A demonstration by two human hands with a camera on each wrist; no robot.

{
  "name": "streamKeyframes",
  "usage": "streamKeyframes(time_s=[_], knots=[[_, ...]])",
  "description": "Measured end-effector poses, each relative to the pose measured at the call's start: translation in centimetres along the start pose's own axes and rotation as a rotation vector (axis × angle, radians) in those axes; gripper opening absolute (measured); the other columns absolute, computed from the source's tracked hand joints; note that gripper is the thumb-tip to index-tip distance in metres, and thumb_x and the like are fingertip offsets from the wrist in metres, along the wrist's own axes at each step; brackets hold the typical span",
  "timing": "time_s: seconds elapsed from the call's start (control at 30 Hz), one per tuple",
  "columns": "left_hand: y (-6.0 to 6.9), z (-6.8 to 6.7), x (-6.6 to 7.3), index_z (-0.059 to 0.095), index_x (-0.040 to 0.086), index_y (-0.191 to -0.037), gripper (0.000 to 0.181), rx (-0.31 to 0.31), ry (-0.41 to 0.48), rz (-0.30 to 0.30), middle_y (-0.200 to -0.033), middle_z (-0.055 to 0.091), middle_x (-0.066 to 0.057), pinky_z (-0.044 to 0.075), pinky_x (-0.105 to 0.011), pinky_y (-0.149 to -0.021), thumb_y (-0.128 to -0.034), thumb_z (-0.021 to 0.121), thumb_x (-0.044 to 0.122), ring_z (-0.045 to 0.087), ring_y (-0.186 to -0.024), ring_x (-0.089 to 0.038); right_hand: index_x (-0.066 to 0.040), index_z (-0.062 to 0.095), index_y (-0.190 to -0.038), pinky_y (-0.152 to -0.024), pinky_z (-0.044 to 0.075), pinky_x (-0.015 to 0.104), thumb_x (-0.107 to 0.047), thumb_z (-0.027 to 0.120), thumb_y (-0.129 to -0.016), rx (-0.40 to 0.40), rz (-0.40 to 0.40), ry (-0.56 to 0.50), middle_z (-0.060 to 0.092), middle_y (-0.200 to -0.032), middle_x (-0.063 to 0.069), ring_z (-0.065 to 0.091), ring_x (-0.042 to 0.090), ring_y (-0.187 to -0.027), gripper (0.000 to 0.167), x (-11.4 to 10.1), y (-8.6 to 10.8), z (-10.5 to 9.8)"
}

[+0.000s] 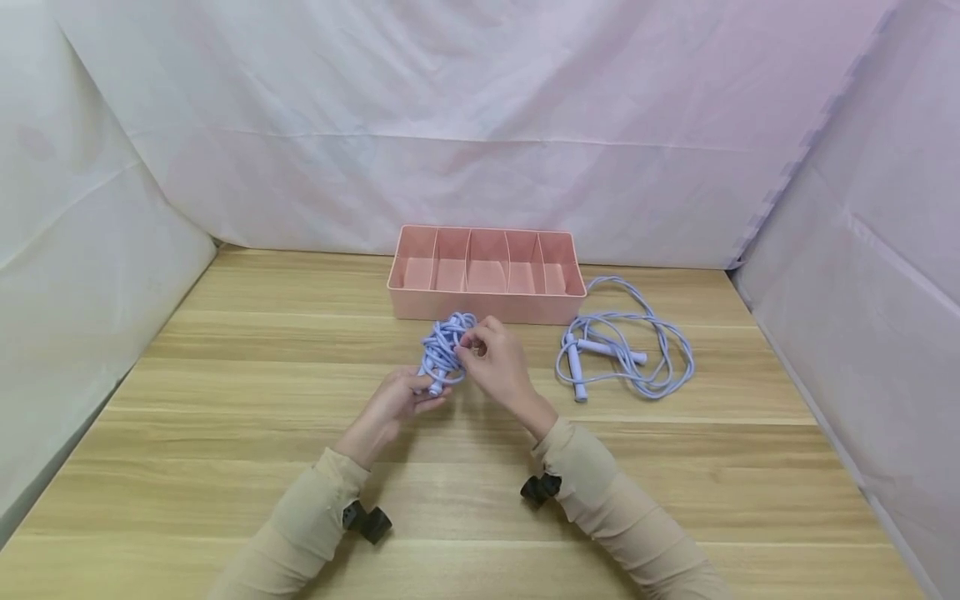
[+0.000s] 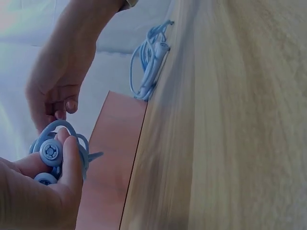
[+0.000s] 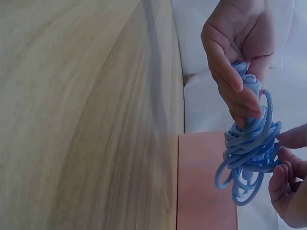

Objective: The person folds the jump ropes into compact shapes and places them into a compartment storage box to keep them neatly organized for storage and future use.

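A blue jump rope (image 1: 442, 346), its cord wound in a bundle around its two handles, is held in front of the pink box. My left hand (image 1: 397, 404) grips the handle ends; in the right wrist view the left hand (image 3: 240, 52) has its fingers round both handles (image 3: 251, 85). With thumb and fingertips my right hand (image 1: 498, 362) pinches the wound cord on its right side. In the left wrist view the right hand (image 2: 62, 72) is curled just above the bundle, and the left hand (image 2: 43, 191) holds the round handle ends (image 2: 51, 152).
The pink box (image 1: 487, 305) with several compartments stands at the back of the wooden table, against the white cloth (image 1: 480, 183). Right of it lies a second blue jump rope (image 1: 663, 387), loosely looped, with both handles on the table.
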State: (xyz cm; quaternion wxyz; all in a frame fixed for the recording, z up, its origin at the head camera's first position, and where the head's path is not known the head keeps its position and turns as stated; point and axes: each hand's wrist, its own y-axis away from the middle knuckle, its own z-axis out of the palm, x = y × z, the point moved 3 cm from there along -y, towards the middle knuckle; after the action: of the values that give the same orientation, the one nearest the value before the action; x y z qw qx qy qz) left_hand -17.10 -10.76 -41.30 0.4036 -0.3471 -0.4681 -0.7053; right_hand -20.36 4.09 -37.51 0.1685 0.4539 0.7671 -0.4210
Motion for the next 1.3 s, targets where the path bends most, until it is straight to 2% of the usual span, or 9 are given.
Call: streamKeyframes(time_s=[0.13,0.23,0.37,0.47,0.63,0.73,0.93,1.1,1.3], knots=[[-0.3,-0.2,-0.1,0.032,-0.019,-0.126,0.038,-0.012,0.045,-0.012,-0.080,0.063,0.001,0.048,-0.029,-0.089,-0.0904,0.037,-0.004,0.061,-0.076,-0.008,-0.003,0.063,-0.073,-0.055,0.044,0.020,-0.008,0.070,-0.070,-0.013,0.010,-0.043,0.051,-0.073,0.004,0.050,0.013,-0.064,0.010,-0.1,0.4,0.2],[-0.6,-0.5,0.0,0.033,-0.018,-0.126,0.038,0.020,0.052,-0.007,-0.081,0.062,0.001,0.048,-0.029,-0.089,-0.0910,0.037,-0.004,0.061,-0.076,-0.008,0.000,0.062,-0.089,-0.058,0.048,0.021,-0.016,0.074,-0.070,-0.047,-0.034,-0.011,0.057,-0.083,0.007,0.054,0.017,-0.070,0.028,-0.4,1.1,0.9],[-0.9,-0.7,0.9,0.040,-0.014,-0.124,0.036,0.097,-0.065,0.064,-0.081,0.061,0.003,0.051,-0.023,-0.079,-0.0923,0.039,0.003,0.060,-0.075,-0.006,0.005,0.047,-0.122,-0.065,0.050,0.025,-0.029,0.078,-0.069,-0.105,-0.068,0.042,0.057,-0.105,0.013,0.057,0.022,-0.080,0.070,-1.1,1.8,1.9],[-1.1,-0.2,2.0,0.045,-0.013,-0.120,0.035,0.101,-0.194,0.144,-0.084,0.062,0.000,0.051,-0.023,-0.076,-0.0933,0.040,0.010,0.059,-0.077,-0.007,0.007,0.037,-0.132,-0.064,0.050,0.024,-0.029,0.078,-0.069,-0.069,-0.067,0.042,0.054,-0.112,0.015,0.057,0.022,-0.075,0.083,-1.5,1.7,1.9],[-1.0,1.1,3.9,0.049,-0.010,-0.117,0.034,0.077,-0.311,0.259,-0.095,0.060,-0.012,0.052,-0.032,-0.081,-0.0936,0.037,0.012,0.058,-0.082,-0.012,0.009,0.038,-0.132,-0.058,0.052,0.023,-0.015,0.075,-0.073,0.049,-0.132,0.034,0.052,-0.109,0.016,0.057,0.021,-0.070,0.074,-2.0,0.7,1.1],[-1.1,1.9,5.3,0.047,-0.009,-0.120,0.037,0.057,-0.335,0.308,-0.102,0.057,-0.016,0.052,-0.036,-0.083,-0.0941,0.032,0.013,0.056,-0.083,-0.012,0.008,0.043,-0.128,-0.062,0.052,0.023,-0.010,0.073,-0.075,0.123,-0.200,0.070,0.053,-0.108,0.017,0.057,0.021,-0.078,0.064,-2.1,-0.2,0.4],[-2.3,3.5,8.1,0.046,-0.013,-0.121,0.037,0.009,-0.297,0.332,-0.094,0.057,-0.007,0.050,-0.039,-0.086,-0.0949,0.034,0.011,0.056,-0.077,-0.006,0.005,0.056,-0.117,-0.071,0.051,0.026,-0.009,0.071,-0.078,0.238,-0.254,0.052,0.056,-0.110,0.018,0.057,0.023,-0.085,0.045,-1.5,-2.2,-1.1],[-3.9,4.3,9.9,0.049,-0.010,-0.121,0.034,-0.080,-0.366,0.390,-0.112,0.057,-0.020,0.045,-0.040,-0.093,-0.0955,0.044,0.013,0.059,-0.087,-0.010,0.006,0.059,-0.113,-0.076,0.052,0.028,-0.005,0.066,-0.081,0.281,-0.239,0.010,0.058,-0.109,0.018,0.059,0.025,-0.092,0.035,-0.3,-3.8,-2.2],[-6.4,5.2,10.8,0.057,-0.008,-0.115,0.030,0.049,-0.443,0.570,-0.106,0.062,-0.023,0.052,-0.037,-0.082,-0.0907,0.054,0.010,0.063,-0.088,-0.022,0.007,0.063,-0.102,-0.074,0.052,0.030,-0.001,0.064,-0.081,0.285,-0.233,0.015,0.059,-0.103,0.018,0.059,0.026,-0.088,0.023,1.6,-5.9,-3.1]])
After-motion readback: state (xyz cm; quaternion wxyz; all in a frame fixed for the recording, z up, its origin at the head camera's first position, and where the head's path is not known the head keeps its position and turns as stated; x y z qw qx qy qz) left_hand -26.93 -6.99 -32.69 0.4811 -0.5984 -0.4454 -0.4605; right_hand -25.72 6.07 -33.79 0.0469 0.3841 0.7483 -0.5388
